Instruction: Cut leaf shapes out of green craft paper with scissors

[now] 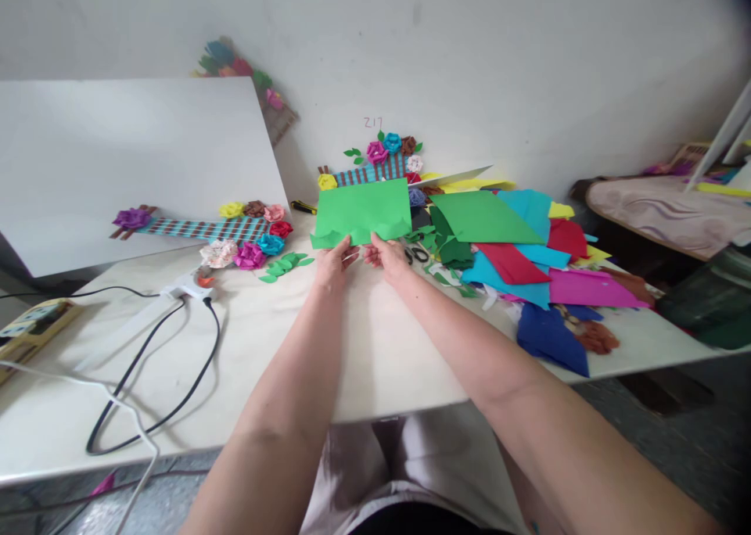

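Observation:
A bright green sheet of paper [362, 206] is held up in front of me, its lower edge cut in an uneven, wavy line. My left hand [336, 261] pinches that lower edge left of the middle. Close beside it, my right hand [387, 255] pinches the same edge, thumb on the near face. Black-handled scissors [418, 254] lie just right of my right hand, partly hidden. Small cut green leaves [285, 265] are piled to the left of my left hand. More green scraps [427, 242] lie by the scissors.
Coloured paper sheets [516, 273] crowd the table's right side. Woven strips with paper flowers lean at the back [375, 167] and left [211, 228], near a large white board [134, 159]. A power strip [191, 285] with looping cables [217, 339] occupies the left.

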Available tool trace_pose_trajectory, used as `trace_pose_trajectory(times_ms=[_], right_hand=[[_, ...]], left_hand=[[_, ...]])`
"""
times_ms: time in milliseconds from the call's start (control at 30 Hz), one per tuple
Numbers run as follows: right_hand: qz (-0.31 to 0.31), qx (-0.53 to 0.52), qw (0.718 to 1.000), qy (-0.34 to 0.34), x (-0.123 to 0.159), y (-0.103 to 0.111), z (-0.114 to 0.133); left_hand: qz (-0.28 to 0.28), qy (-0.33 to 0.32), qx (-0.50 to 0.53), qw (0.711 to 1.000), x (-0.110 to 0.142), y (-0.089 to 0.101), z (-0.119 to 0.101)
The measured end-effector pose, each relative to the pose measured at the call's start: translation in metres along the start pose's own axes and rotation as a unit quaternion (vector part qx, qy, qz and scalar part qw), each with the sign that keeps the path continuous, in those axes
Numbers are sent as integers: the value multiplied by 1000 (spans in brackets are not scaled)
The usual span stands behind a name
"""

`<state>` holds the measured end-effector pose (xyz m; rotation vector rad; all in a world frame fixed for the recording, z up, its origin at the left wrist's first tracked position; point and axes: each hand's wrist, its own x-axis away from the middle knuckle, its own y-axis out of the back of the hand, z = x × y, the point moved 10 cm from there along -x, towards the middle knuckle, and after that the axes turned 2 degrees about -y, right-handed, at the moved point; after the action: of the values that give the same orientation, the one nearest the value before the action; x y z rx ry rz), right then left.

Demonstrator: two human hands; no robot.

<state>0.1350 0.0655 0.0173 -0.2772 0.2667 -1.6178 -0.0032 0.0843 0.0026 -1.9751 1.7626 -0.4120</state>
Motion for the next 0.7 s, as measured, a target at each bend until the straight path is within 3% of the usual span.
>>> trace_pose_trajectory(times_ms=[333, 467, 567, 700], right_hand=[[-32, -11, 999, -4, -3, 7, -1], [-6, -4, 1000, 0, -2, 0, -3], [14, 14, 1000, 4, -2, -4, -3], [-24, 13, 1000, 2, -3, 5, 1]], left_hand=[[-24, 16, 41, 999, -1, 3, 2], [14, 37, 59, 997, 2, -11, 10], [6, 51, 51, 997, 2, -11, 13], [-7, 33, 55, 998, 1, -5, 7]])
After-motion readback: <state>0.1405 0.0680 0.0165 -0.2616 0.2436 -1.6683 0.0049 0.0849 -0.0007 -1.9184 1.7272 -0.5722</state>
